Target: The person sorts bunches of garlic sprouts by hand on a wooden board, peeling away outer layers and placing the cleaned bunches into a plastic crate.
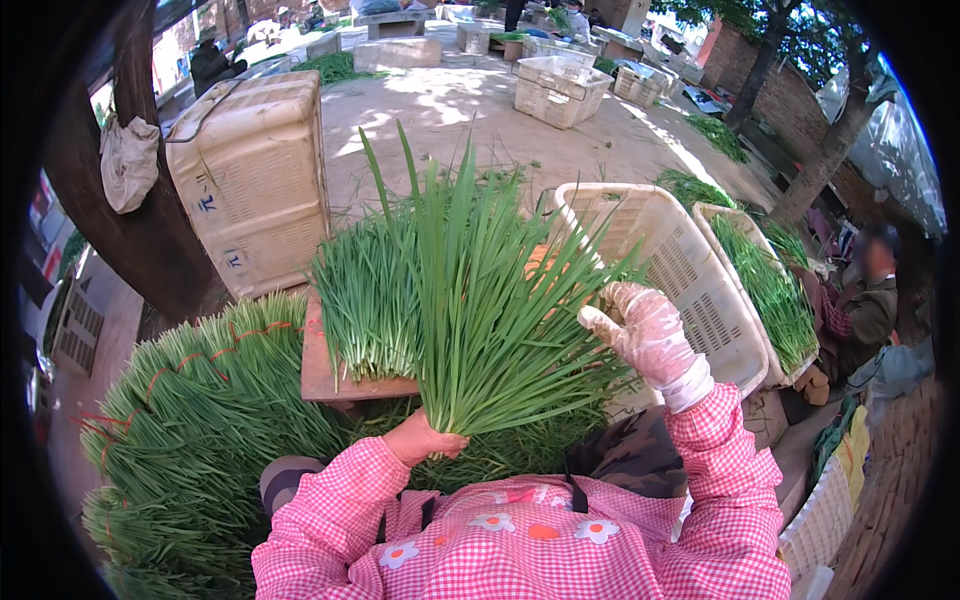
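Note:
My left hand (426, 439), bare, grips a bunch of long green leafy stalks (480, 300), like garlic chives, by its lower end, the leaves fanning up and to the right. My right hand (637, 326), in a stained whitish glove, is raised at the bunch's right edge, thumb and fingers apart; whether it touches the leaf tips I cannot tell. Behind the bunch, shorter stalks (375, 300) with pale ends towards me lie on a reddish board (319, 375). Loose green leaves (517, 450) lie below, over my lap.
Bundles of stalks tied with red string (217, 405) are stacked at my left. An upended plastic crate (255, 187) stands beyond them. An open crate (675, 262) and a crate of greens (765, 300) stand at right, near a seated person (862, 315). A tree trunk (135, 202) rises at left.

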A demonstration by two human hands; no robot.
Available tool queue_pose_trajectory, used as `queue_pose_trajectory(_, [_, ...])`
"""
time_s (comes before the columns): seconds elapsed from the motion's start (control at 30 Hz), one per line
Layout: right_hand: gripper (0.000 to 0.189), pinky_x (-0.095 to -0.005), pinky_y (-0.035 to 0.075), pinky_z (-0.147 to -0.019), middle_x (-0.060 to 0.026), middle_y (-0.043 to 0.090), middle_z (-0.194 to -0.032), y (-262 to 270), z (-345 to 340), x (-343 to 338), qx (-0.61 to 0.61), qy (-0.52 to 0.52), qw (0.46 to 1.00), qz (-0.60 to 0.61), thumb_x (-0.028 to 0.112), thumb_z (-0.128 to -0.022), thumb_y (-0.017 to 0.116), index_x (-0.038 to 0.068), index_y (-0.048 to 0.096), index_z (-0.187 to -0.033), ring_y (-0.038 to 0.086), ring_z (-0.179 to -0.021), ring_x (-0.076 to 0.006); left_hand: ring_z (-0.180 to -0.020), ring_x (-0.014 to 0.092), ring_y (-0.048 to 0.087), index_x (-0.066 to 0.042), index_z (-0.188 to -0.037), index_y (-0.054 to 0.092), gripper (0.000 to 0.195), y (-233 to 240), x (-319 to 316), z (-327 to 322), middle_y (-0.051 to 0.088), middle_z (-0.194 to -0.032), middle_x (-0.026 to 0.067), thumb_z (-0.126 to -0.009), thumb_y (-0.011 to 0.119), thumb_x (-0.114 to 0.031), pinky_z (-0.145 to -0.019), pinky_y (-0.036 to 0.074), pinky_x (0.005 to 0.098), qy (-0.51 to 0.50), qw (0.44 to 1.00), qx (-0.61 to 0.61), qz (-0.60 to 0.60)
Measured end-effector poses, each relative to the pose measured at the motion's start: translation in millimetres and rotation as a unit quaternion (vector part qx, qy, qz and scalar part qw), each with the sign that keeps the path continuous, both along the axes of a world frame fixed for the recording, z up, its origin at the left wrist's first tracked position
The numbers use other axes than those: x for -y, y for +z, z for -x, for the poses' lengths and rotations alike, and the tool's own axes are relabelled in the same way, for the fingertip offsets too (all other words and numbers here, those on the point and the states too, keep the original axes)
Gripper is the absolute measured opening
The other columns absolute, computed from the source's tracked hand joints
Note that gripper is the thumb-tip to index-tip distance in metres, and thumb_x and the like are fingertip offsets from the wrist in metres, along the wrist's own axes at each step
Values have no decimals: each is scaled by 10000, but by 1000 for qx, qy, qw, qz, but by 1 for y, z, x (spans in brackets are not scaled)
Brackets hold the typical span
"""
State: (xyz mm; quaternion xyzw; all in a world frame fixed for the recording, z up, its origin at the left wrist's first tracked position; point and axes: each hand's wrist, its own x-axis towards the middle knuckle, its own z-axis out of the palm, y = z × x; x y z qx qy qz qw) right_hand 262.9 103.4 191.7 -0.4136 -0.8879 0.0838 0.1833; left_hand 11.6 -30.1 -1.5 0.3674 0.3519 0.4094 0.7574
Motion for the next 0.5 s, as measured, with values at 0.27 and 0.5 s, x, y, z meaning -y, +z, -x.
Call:
queue_pose_trajectory(0.27, [188, -412, 455, -617, -156, 576, -712, -55, 6, -24, 67, -12, 989, -133, 233, -770, 604, 49, 573, -795, 576, -679, -321, -568, 111, 458, -57, -943, 537, 288, 5, -3, -7, 529, -744, 31, -707, 688, -126, -507, 376, 252, 27, 999, 24, -17])
queue_pose_trajectory(0.5, [259, -407, 466, -724, -208, 610, -874, -56, -50, -79, -13, -180, 957, -227, 213, -845, 536, -2, 584, -982, 591, -828, -348, -594, 110, 475, -61, -964, 528, 319, 2, -7, -1, 515, -741, 23, -703, 702, -120, -514, 391, 253, 48, 998, 36, -21])
